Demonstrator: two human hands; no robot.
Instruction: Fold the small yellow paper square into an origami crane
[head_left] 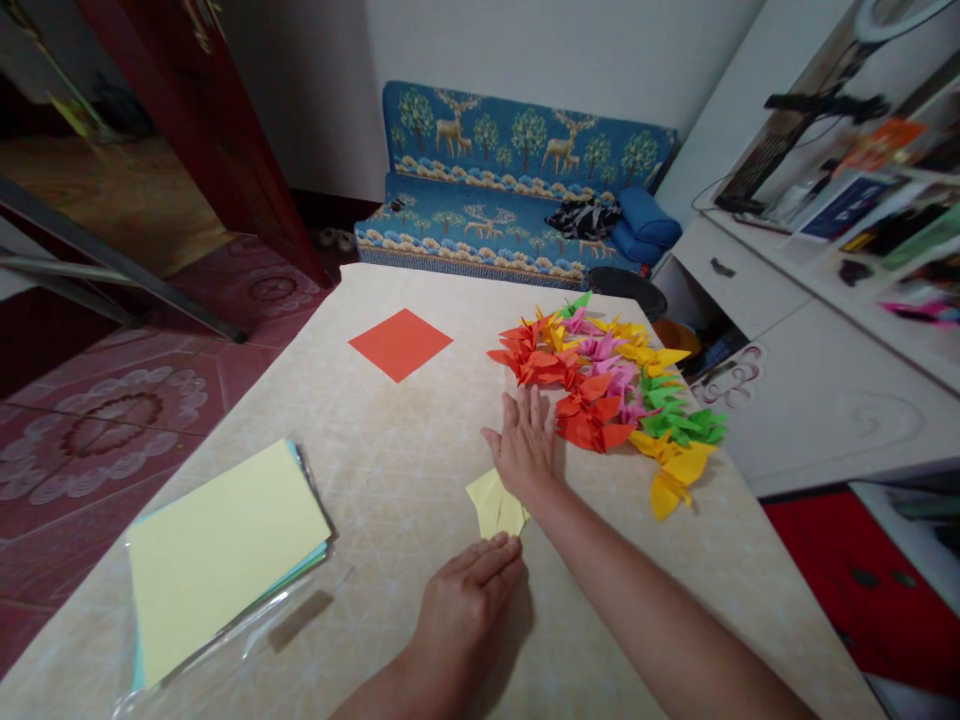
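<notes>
My right hand (526,440) lies flat on the table with fingers stretched out, its fingertips near the orange pieces in a pile of folded paper cranes (611,390). Its wrist rests on a partly folded yellow paper (493,505). My left hand (466,595) is below, fingers together and flat, the fingertips touching the yellow paper's lower edge. Neither hand grips anything.
A red paper square (400,343) lies farther back on the beige table (375,450). A stack of coloured sheets, yellow on top (221,545), sits in a clear sleeve at the front left. A blue sofa (517,190) stands behind, a white cabinet (817,370) to the right.
</notes>
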